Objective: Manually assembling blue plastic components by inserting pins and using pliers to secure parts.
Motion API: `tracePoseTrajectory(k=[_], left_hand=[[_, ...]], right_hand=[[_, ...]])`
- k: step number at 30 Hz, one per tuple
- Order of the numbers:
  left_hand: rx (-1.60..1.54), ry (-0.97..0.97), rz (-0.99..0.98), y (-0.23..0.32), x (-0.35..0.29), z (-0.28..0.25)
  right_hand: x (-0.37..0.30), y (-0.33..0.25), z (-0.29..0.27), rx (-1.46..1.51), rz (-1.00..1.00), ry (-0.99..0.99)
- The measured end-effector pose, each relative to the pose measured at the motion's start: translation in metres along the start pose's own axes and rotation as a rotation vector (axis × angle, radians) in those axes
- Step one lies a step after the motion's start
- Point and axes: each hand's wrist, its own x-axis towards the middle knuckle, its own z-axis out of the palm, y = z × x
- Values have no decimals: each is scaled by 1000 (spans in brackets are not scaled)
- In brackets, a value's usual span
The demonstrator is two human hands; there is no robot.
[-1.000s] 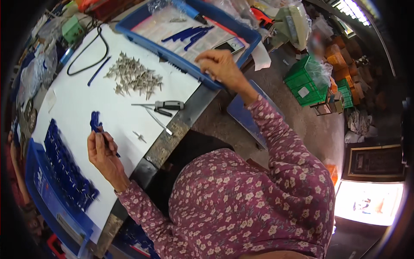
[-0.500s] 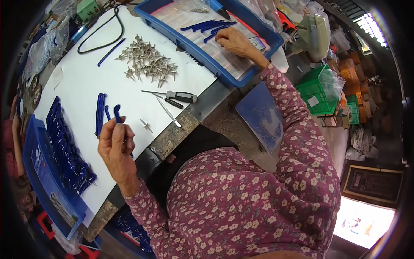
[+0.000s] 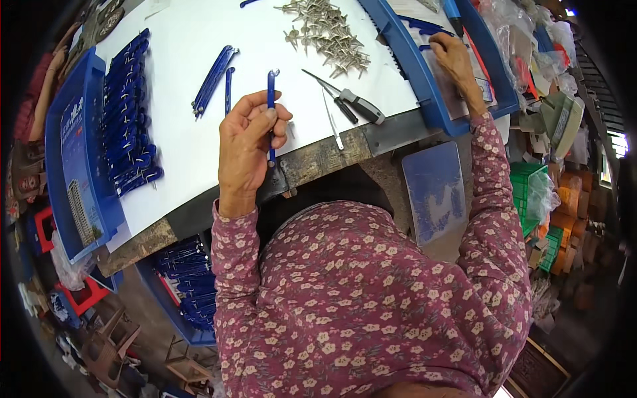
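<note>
My left hand (image 3: 249,146) is closed round a slim blue rod (image 3: 271,89) with a small rounded head, held upright over the table's near edge. My right hand (image 3: 456,65) reaches into the blue tray (image 3: 434,99) at the right, its fingers curled in beside some blue rods (image 3: 419,25); what the fingertips hold, if anything, is hidden. On the white table top (image 3: 186,156), a few similar blue rods (image 3: 215,81) lie beyond my left hand. A heap of small metal pins with discs (image 3: 328,33) spreads farther back.
A grey-handled screwdriver (image 3: 361,106) and a thin blade-like tool (image 3: 332,119) lie near the table edge. Many blue rods are stacked (image 3: 126,119) beside a blue box (image 3: 73,166) at left. Below the table sits another bin of rods (image 3: 189,282). Another person's arm (image 3: 43,93) shows at far left.
The view has swung, so the table appears shifted. My left hand still holds the blue rod, now more upright and in plainer sight. My right hand stays in the tray among the rods.
</note>
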Motion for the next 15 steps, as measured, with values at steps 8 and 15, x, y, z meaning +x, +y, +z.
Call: tracePoseTrajectory(k=[8,15], left_hand=[[15,35,-9,-5,-7,-18],[101,98,-20,-1,-19,-13]], right_hand=[[-10,-100,-47,459,117,136],[-27,-150,1,465,-19,-78]])
